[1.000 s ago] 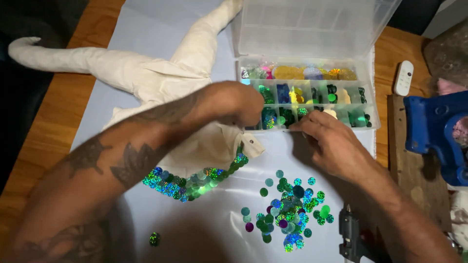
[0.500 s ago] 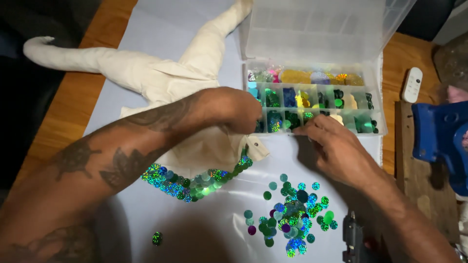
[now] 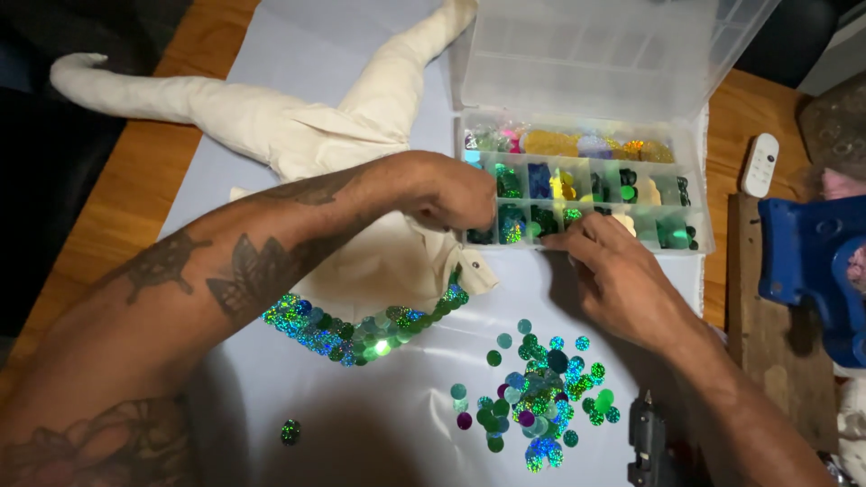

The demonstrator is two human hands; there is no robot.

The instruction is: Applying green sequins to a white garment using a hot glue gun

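— Nothing can be seen gripped in either hand, can it?

— No. The left hand (image 3: 446, 191) is curled, its fingertips pressed down at the near-left edge of the box (image 3: 686, 236), over the front row of compartments. Whether a sequin is pinched there cannot be told; the tips are hidden by the knuckles.

— And the right hand (image 3: 622, 275)?

— It is laid flat and open, fingers stretched towards the box's front wall, with the tips touching it near the middle. No object is held.

— Where is the box placed?

— It is set at the far right of the white sheet (image 3: 379, 424), its clear lid (image 3: 613, 54) tilted back and open. Green, blue, gold and pink sequins are sorted in its compartments.

— What is found beneath the left arm?

— A cream cloth figure (image 3: 271, 122) is spread across the sheet, long limbs stretched left and upward. Along its lower hem a curved band of sequins (image 3: 361, 329) has been attached, green and blue.

— And loose pieces?

— A pile (image 3: 537, 410) is scattered near the right wrist, and one stray sequin (image 3: 290, 432) is seen well apart to the left. A glue gun (image 3: 648, 442) is partly shown at the bottom edge, a white remote (image 3: 761, 165) on the wooden table (image 3: 117, 216), and a blue tool (image 3: 812, 261) at the right.
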